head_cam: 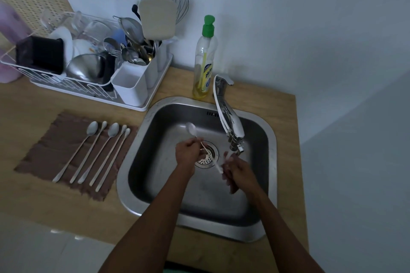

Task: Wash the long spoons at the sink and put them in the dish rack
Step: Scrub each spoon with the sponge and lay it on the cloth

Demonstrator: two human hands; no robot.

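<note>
Though spoon (204,147) blurs — left grip (188,150) holds.

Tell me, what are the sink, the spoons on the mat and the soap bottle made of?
Sink: likely stainless steel, brushed grey with a soft sheen.
Spoons on the mat: probably metal, pale and shiny; dim light leaves it open.
Soap bottle: clear plastic, yellow liquid shows through; green cap looks plastic.
</note>
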